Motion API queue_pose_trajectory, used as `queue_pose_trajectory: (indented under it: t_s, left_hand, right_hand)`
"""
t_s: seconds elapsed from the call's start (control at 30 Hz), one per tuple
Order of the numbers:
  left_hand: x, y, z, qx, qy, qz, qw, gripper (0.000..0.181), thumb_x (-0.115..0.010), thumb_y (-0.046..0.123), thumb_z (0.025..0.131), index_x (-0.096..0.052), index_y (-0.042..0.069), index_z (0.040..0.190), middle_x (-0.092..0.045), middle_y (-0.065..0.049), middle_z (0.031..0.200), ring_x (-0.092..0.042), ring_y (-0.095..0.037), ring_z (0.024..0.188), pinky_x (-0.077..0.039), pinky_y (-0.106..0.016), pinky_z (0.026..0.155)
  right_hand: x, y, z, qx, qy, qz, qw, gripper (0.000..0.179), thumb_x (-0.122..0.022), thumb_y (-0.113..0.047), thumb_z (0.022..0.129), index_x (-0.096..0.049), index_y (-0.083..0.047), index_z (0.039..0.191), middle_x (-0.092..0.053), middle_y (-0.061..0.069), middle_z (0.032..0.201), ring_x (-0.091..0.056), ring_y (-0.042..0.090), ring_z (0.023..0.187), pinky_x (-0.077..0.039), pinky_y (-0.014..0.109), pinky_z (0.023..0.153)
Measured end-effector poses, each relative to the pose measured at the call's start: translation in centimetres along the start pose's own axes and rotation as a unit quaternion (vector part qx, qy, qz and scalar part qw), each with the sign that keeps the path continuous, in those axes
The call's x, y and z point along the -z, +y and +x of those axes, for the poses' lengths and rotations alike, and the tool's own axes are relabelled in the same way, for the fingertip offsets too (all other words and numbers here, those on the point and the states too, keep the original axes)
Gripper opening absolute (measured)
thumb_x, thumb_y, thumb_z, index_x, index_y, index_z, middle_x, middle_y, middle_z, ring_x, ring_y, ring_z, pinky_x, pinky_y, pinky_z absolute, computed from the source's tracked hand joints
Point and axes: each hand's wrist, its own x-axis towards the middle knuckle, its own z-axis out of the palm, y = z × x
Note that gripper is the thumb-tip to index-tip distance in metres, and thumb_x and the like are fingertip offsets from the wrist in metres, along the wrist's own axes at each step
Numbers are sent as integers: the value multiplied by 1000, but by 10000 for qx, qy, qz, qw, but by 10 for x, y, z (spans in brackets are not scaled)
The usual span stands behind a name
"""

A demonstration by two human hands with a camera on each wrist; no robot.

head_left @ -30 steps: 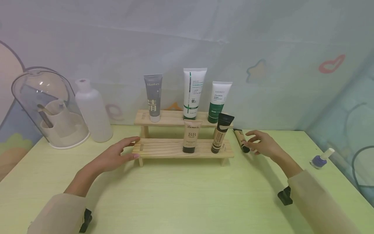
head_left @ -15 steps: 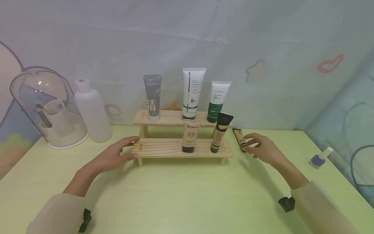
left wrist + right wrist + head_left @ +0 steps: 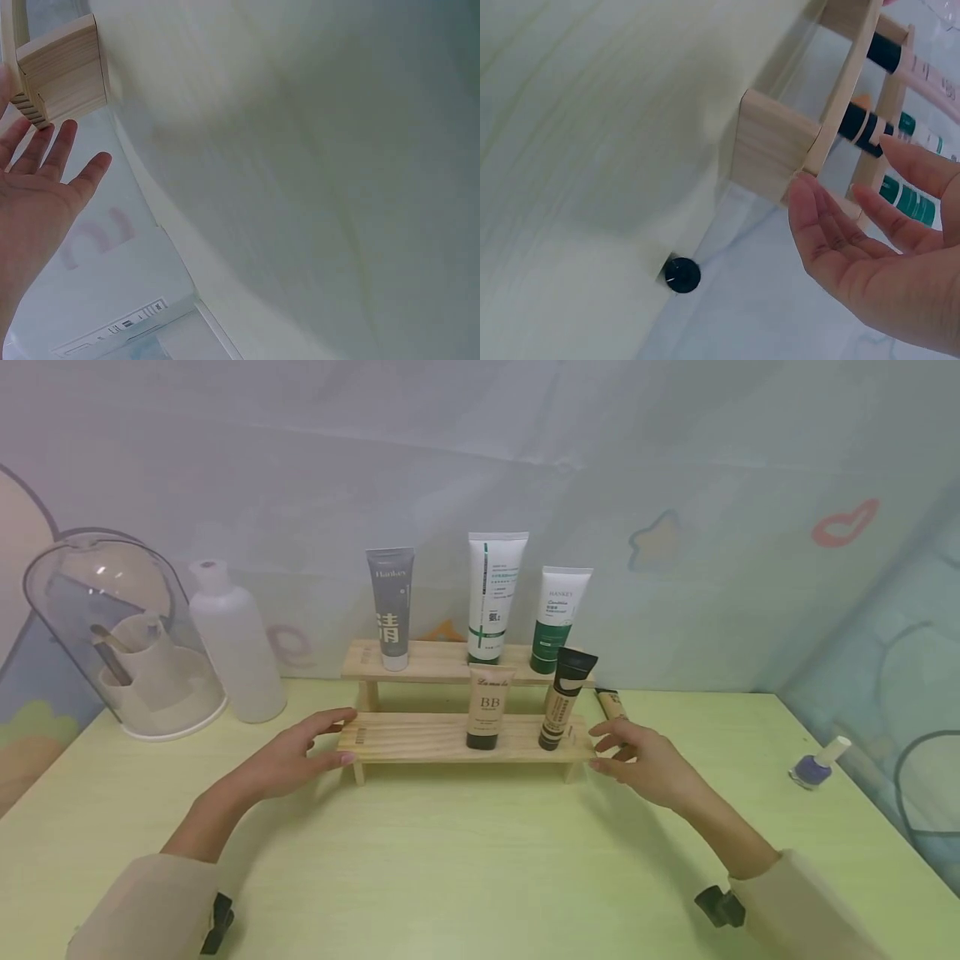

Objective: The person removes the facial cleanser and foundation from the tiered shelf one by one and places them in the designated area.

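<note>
A two-tier wooden shelf stands on the table. My left hand touches the left end of its lower tier, fingers fairly straight; the left wrist view has the fingertips at the board's end. At the right end, my right hand has thumb and fingertips by the board's corner, loosely bent and holding nothing. The lower tier bears a beige BB cream tube and a leaning black-and-tan tube. Behind my right hand lies a small black-and-tan tube, partly hidden; its black cap shows in the right wrist view.
On the upper tier stand a grey tube, a tall white tube and a white-and-green tube. A white bottle and a clear-domed organizer are at left. Purple nail polish lies near the right edge.
My right hand has left the small lying tube and moved left to the shelf's right end. The left hand stays at the left end.
</note>
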Motion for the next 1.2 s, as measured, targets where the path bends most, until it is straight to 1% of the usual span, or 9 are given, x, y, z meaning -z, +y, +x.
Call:
queue_pose_trajectory:
  t_s: [0.1,0.2,0.33,0.43,0.7,0.8,1.0,1.2]
  left_hand:
    - [0,1,0,10,0,-13,10000,63,-56,27,92,-28,-3,140,-30,-22,142,-29,-42,127,-22,-62,99]
    - [0,1,0,18,1,-22,10000,63,-56,27,92,-28,-3,140,-30,-22,142,-29,-42,127,-22,-62,99]
    - [0,2,0,14,3,-16,10000,63,-56,26,92,-28,-4,140,-31,-23,141,-29,-42,127,-22,-62,99]
    - [0,2,0,4,5,-20,10000,63,-56,26,92,-28,-4,140,-31,-23,141,-29,-42,127,-22,-63,99]
    - [0,2,0,15,16,-45,10000,63,-56,26,92,-28,-3,140,-31,-22,141,-29,-42,127,-22,-62,99]
    - [0,2,1,36,20,-15,10000,63,-57,27,92,-28,-3,140,-31,-22,141,-29,-42,127,-22,-62,99]
    - [0,2,1,56,27,0,10000,64,-57,26,91,-28,-4,140,-31,-22,141,-29,-42,127,-22,-62,99]
    - [0,1,0,57,21,-44,10000,64,-57,27,92,-28,-3,140,-31,-22,142,-29,-42,127,-22,-62,99]
  right_hand:
    - [-4,-4,-3,91,101,-58,9999,32,-63,-11,86,-55,3,113,-61,15,97,-59,25,80,-50,30,62]
    - [-5,-7,-5,115,143,58,9998,29,-63,-9,86,-56,4,111,-61,11,92,-60,23,76,-50,29,61]
    - [-8,-12,-8,252,-14,281,9993,31,-63,-10,86,-56,3,113,-60,11,96,-59,20,80,-50,29,63]
    - [-11,-16,-9,388,-64,343,9986,31,-64,-10,86,-56,2,113,-60,12,99,-60,21,84,-50,29,66]
    - [-20,-27,0,729,-80,475,9962,29,-63,-6,85,-57,4,112,-60,15,101,-61,24,85,-51,31,70]
    - [-25,-34,3,757,-64,531,9957,29,-63,-6,85,-58,4,112,-60,15,102,-61,23,85,-51,31,70]
    - [-38,-51,8,654,-10,640,9958,29,-63,-5,85,-58,3,112,-61,13,103,-60,23,88,-52,30,73]
    - [-51,-64,16,613,185,704,9955,31,-65,-6,84,-58,2,113,-62,13,106,-61,24,90,-52,31,74]
